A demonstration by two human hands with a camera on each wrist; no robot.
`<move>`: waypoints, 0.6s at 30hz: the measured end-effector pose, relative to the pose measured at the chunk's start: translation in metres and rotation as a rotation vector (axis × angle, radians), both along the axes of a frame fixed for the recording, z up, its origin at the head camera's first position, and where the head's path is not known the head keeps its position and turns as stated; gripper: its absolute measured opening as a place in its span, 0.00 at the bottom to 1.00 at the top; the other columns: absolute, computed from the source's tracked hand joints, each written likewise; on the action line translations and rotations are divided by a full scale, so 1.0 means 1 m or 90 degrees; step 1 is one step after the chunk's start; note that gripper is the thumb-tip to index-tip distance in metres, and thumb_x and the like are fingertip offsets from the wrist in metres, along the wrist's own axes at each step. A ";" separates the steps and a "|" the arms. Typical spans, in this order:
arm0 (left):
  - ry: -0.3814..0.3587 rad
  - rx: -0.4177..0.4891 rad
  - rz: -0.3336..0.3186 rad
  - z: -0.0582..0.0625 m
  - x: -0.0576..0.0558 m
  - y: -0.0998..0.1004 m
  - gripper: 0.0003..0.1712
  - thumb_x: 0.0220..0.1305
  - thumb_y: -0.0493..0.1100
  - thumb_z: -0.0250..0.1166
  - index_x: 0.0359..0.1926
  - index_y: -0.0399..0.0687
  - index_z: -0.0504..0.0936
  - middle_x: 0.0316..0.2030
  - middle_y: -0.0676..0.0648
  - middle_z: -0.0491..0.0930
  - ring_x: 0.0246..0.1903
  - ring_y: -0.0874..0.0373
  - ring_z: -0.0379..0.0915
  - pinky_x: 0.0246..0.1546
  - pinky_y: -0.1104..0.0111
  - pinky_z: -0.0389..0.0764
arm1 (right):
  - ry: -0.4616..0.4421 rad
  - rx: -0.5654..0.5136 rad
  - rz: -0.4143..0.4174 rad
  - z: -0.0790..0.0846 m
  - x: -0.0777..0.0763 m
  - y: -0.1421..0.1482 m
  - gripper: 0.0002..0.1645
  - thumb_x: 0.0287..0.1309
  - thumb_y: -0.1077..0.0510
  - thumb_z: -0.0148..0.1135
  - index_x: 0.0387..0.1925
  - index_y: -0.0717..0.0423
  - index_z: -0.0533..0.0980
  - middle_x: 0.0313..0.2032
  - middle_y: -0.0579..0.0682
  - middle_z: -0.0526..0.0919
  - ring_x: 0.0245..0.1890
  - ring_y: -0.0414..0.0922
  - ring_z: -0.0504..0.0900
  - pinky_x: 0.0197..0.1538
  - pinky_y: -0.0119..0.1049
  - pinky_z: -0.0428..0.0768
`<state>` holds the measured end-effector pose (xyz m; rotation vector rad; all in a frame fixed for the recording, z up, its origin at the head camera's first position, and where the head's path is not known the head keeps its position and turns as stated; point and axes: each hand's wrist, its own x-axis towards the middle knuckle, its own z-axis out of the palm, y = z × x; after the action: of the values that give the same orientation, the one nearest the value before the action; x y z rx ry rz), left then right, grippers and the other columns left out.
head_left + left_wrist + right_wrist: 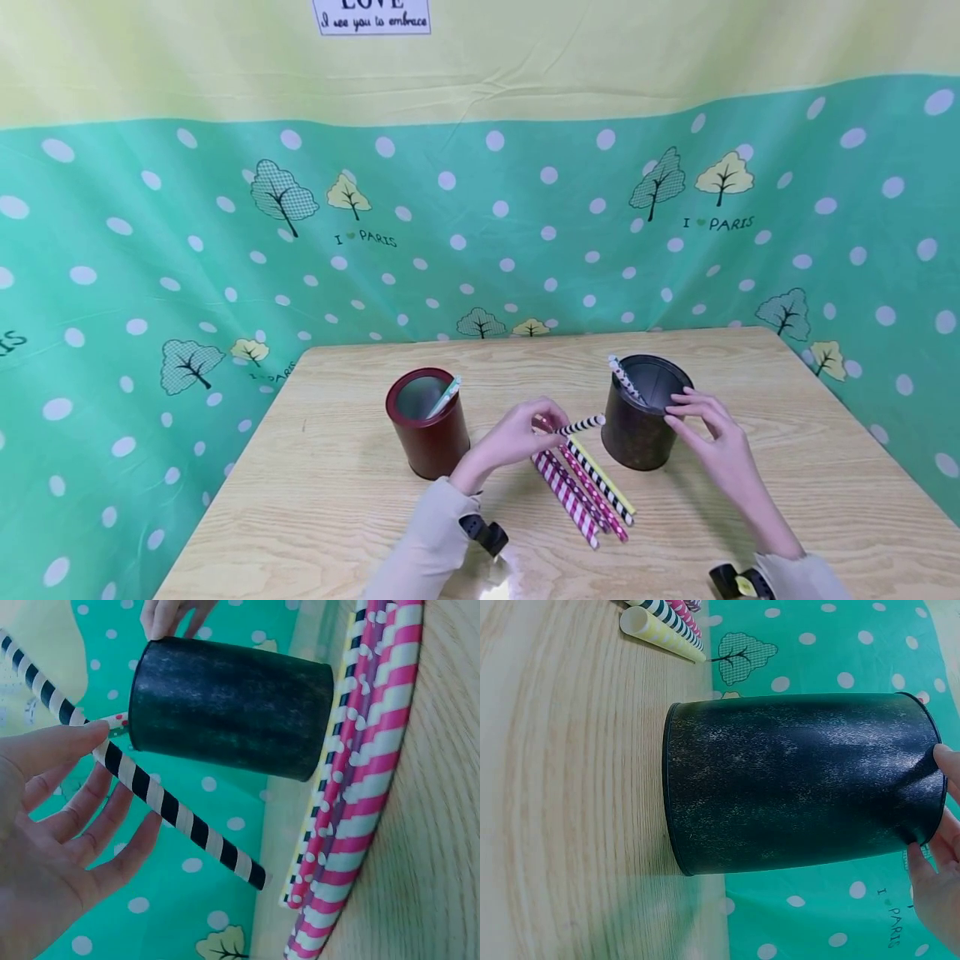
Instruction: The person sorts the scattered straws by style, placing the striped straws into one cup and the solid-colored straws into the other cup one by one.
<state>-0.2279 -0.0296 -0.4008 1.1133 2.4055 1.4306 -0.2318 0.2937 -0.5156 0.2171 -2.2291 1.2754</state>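
Between thumb and fingertips, my left hand (pixel 521 433) pinches a black-and-white striped paper straw (pixel 180 814). It holds the straw above several straws on the table, slanting toward the black can (pixel 633 437). My right hand (pixel 716 446) holds that can by its near right rim, thumb and fingertips at the edge, as the right wrist view also shows. A white straw with red spots (pixel 626 382) leans inside the can. Lying side by side below my left hand are a pink-and-white striped straw (pixel 567 500), pink and purple dotted ones, a black-and-white one and a yellow one (pixel 600 468).
A dark red can (pixel 435 446) stands on the left, with light green and white straws (pixel 445 397) leaning in it. Behind the wooden table (pixel 315 500) hangs a green dotted cloth (pixel 525 208) with printed trees.
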 end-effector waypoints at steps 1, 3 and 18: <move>-0.004 0.005 0.005 0.004 0.002 0.001 0.09 0.52 0.31 0.62 0.37 0.37 0.76 0.35 0.44 0.76 0.36 0.59 0.72 0.41 0.69 0.74 | -0.001 0.001 0.000 0.000 0.000 0.000 0.11 0.49 0.57 0.63 0.38 0.43 0.78 0.49 0.37 0.73 0.58 0.38 0.62 0.58 0.20 0.58; -0.013 0.024 0.011 0.013 0.006 0.002 0.09 0.52 0.30 0.61 0.37 0.35 0.76 0.35 0.42 0.76 0.37 0.56 0.72 0.41 0.68 0.75 | -0.004 0.003 -0.003 -0.001 0.000 0.000 0.11 0.49 0.57 0.63 0.38 0.42 0.78 0.49 0.36 0.73 0.58 0.37 0.62 0.57 0.20 0.58; -0.026 0.180 0.046 0.016 -0.007 0.019 0.11 0.56 0.36 0.60 0.41 0.38 0.74 0.36 0.46 0.77 0.39 0.62 0.73 0.38 0.73 0.76 | 0.002 -0.003 0.004 0.000 0.000 0.000 0.11 0.49 0.58 0.63 0.37 0.43 0.78 0.49 0.37 0.73 0.58 0.38 0.62 0.58 0.20 0.58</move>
<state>-0.2344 -0.0105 -0.3853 1.0464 2.2879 1.8429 -0.2319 0.2937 -0.5155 0.2237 -2.2242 1.2834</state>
